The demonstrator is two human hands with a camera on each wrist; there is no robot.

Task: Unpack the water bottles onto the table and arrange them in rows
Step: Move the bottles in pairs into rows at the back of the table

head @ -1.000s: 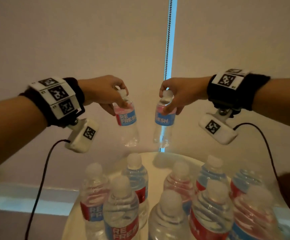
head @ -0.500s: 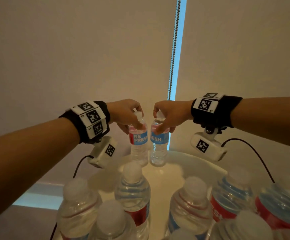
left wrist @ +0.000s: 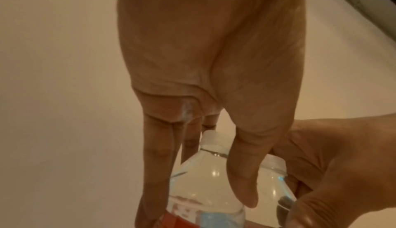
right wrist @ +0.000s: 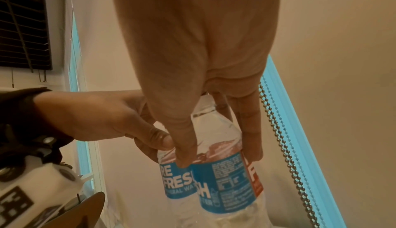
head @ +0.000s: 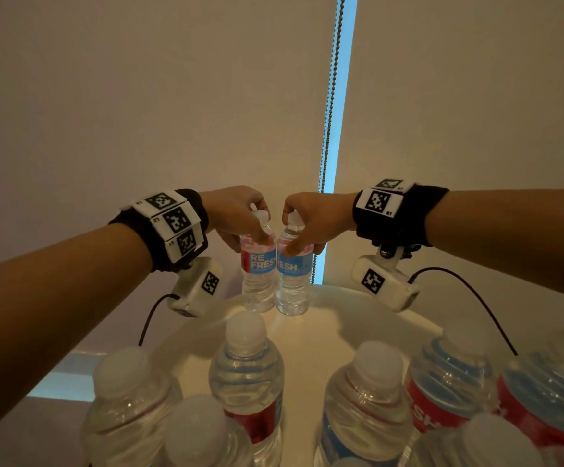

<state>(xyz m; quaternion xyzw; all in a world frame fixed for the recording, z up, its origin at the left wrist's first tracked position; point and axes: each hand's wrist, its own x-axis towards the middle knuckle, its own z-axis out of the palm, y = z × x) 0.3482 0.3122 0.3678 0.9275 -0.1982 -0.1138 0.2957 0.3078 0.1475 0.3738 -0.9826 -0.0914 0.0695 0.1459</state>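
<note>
Two small clear water bottles with blue and red labels stand side by side, touching, at the far edge of the round white table (head: 358, 318). My left hand (head: 236, 217) grips the left bottle (head: 257, 271) round its neck and shoulder. My right hand (head: 311, 220) grips the right bottle (head: 293, 274) the same way. In the left wrist view my fingers (left wrist: 156, 164) and thumb reach down the left bottle (left wrist: 205, 186). The right wrist view shows my thumb and fingers (right wrist: 250, 130) around the right bottle (right wrist: 227, 181), the left bottle (right wrist: 177, 181) beside it.
Several more bottles (head: 247, 375) stand packed at the near side of the table, close under the camera. A wall with roller blinds and a bead chain (head: 333, 96) rises just behind the table's far edge. Bare tabletop lies between the near bottles and the two held ones.
Both hands have brought their bottles down from the air and together. The bottles now stand upright on the far edge of the table, touching each other.
</note>
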